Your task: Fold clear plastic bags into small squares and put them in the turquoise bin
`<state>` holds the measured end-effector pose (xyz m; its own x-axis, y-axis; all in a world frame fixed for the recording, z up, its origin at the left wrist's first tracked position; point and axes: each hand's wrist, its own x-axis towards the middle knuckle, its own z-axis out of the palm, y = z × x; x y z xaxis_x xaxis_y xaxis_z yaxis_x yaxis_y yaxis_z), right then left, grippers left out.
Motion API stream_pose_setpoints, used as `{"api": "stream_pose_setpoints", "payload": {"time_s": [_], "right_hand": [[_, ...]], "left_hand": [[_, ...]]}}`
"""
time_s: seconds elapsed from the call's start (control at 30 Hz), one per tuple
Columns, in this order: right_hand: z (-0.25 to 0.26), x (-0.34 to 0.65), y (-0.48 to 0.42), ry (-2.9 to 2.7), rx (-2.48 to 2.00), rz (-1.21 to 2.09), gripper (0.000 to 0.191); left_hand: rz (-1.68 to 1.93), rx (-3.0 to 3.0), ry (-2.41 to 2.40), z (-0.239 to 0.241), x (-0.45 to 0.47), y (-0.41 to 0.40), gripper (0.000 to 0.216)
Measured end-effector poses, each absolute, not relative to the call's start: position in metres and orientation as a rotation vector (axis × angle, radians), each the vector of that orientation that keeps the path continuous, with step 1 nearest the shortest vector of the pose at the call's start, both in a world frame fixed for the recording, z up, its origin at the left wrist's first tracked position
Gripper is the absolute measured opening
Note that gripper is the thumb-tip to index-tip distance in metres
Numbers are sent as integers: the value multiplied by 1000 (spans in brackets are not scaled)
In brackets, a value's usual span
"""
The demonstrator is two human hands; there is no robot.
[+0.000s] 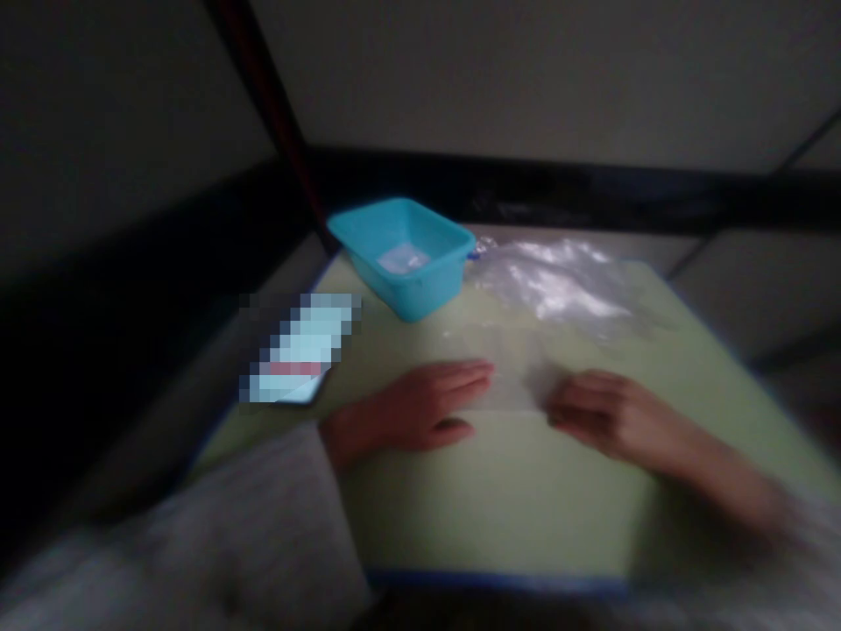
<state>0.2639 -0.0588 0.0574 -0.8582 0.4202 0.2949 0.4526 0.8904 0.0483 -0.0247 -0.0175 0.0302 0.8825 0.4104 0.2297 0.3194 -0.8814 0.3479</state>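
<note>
A thin clear plastic bag (516, 381) lies flat on the table between my hands. My left hand (437, 403) rests on its left side with the fingers stretched out and the thumb apart. At the bag's right side, the fingers of my right hand (601, 412) are bent and pressed together. What they pinch, if anything, is hidden and blurred. Beyond the bag, a shiny heap of clear plastic bags (558, 280) spreads over the far right of the table.
A turquoise plastic basket (420, 294) stands at the back, with something pale and flat inside. A phone with a lit, pixelated screen (299, 355) lies near the left edge. The pale green table (499, 508) has a blue rim, and walls rise behind it.
</note>
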Motion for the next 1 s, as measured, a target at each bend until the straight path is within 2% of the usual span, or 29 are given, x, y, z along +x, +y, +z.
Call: {"api": "stream_pose_setpoints", "payload": {"time_s": [0.2, 1.0], "right_hand": [[60, 263, -61, -2827, -708, -283, 22], [47, 258, -59, -2824, -857, -362, 15]], "left_hand": [[389, 2796, 604, 32, -22, -19, 53], [351, 2931, 610, 30, -22, -20, 51]]}}
